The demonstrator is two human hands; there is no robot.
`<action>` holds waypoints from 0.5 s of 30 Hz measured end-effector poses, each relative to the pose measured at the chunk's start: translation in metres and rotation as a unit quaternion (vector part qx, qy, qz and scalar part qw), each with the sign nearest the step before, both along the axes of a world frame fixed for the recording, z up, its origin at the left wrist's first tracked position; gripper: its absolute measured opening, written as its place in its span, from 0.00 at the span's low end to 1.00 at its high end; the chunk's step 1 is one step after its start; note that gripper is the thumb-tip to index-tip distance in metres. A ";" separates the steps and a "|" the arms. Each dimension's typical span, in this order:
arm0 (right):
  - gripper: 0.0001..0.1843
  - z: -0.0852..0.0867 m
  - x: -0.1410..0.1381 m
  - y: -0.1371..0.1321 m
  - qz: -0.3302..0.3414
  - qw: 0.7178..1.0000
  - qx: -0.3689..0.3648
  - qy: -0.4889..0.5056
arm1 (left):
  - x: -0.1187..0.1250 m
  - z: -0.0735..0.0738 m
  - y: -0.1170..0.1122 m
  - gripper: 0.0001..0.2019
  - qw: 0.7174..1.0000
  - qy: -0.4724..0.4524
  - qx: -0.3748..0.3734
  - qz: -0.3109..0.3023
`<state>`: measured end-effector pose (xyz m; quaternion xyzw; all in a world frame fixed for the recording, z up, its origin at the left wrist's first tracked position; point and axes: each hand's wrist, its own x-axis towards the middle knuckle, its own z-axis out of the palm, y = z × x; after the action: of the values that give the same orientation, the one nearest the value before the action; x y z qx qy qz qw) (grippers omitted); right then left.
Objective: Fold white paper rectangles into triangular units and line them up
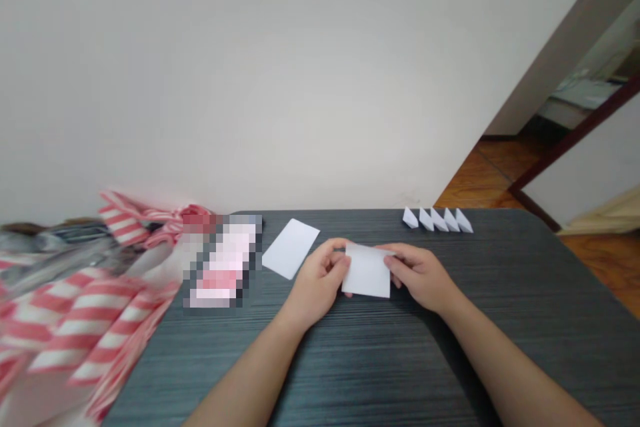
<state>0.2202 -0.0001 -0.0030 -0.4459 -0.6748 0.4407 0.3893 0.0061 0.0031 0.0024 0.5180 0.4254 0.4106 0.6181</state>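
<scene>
Just left of the left hand [317,280] and its fingers [340,269], a white sheet [291,249] lies on the dark tabletop [340,373]. Those fingers and the right hand's [421,275] pinch opposite edges of a small paper [367,271]; beyond the right fingers, five folded papers [439,220] form a row.

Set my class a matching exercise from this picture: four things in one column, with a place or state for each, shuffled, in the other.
1. Left hand
2. Folded papers
3. Striped cloth
4. Right hand

A. Red and white, left of the table
B. Gripping the held sheet by its right side
C. Gripping that sheet by its left side
D. In a row near the far edge

Pairs: 1-C, 2-D, 3-A, 4-B
</scene>
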 end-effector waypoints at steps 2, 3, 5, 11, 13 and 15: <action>0.14 0.002 0.000 0.000 0.016 0.999 0.042 -0.008 | -0.001 -0.001 0.001 0.13 1.000 -0.016 -0.008 0.011; 0.14 0.004 0.000 0.001 0.026 0.998 0.063 -0.010 | -0.001 -0.001 0.001 0.13 0.999 -0.035 -0.015 0.018; 0.15 0.007 -0.001 0.001 0.041 0.995 0.092 -0.017 | -0.001 -0.001 0.001 0.16 0.996 -0.080 -0.031 0.029; 0.16 0.007 -0.002 0.000 0.054 0.993 0.101 -0.024 | 0.000 0.003 -0.001 0.17 0.996 -0.077 -0.033 0.017; 0.16 0.005 -0.002 0.000 0.053 0.995 0.086 -0.015 | 0.000 0.003 -0.001 0.16 0.996 -0.078 -0.029 0.021; 0.16 0.003 -0.002 -0.001 0.034 0.998 0.054 0.009 | 0.000 0.003 -0.001 0.15 0.997 -0.072 -0.025 0.024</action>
<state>0.2184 -0.0006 -0.0004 -0.3974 -0.7087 0.4207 0.4036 0.0063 0.0022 0.0050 0.4612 0.4027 0.4508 0.6495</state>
